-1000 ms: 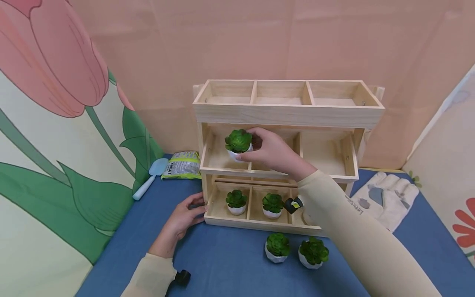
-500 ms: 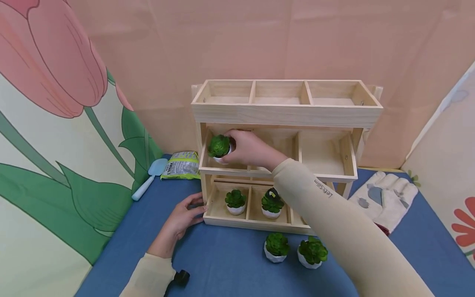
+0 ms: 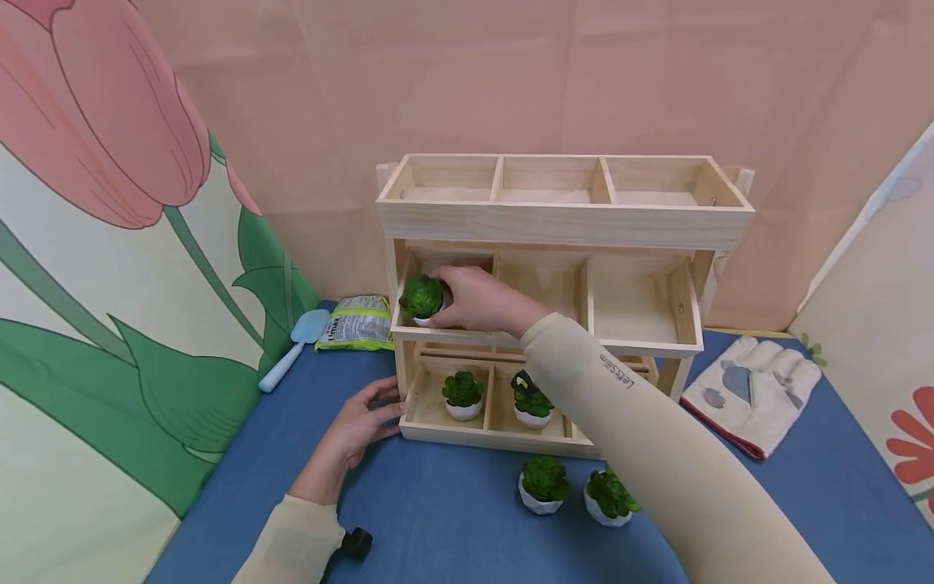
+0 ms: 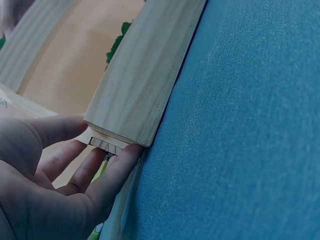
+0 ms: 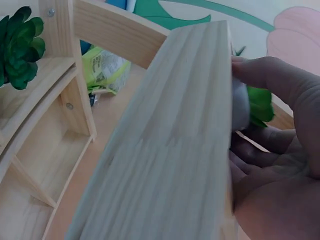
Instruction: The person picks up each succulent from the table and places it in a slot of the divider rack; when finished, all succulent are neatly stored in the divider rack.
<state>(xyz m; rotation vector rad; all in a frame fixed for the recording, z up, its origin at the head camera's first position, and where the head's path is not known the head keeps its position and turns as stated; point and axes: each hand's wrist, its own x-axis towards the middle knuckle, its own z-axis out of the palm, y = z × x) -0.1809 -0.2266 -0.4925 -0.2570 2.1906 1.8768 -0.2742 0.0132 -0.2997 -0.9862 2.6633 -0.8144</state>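
Note:
My right hand (image 3: 477, 298) holds a potted succulent (image 3: 422, 297) in the left compartment of the middle tier. In the right wrist view, the tray's front board partly hides its white pot (image 5: 241, 107) and my fingers. My left hand (image 3: 365, 420) grips the lower left corner of the three-tier wooden planter shelf (image 3: 565, 225); the left wrist view has its fingers around the tray's end (image 4: 117, 135). On the bottom tier stand a succulent (image 3: 463, 389) in the left compartment and another (image 3: 532, 403) in the middle one. My right sleeve hides the right compartment.
Two potted succulents (image 3: 542, 484) (image 3: 610, 495) stand on the blue cloth before the shelf, the right one partly behind my sleeve. Left of the shelf lie a light-blue trowel (image 3: 295, 349) and a green-and-white bag (image 3: 356, 323). White gloves (image 3: 755, 393) lie to its right.
My right hand has carried the succulent left and slightly down within the middle tier's left compartment. My left hand has stayed at the shelf's corner.

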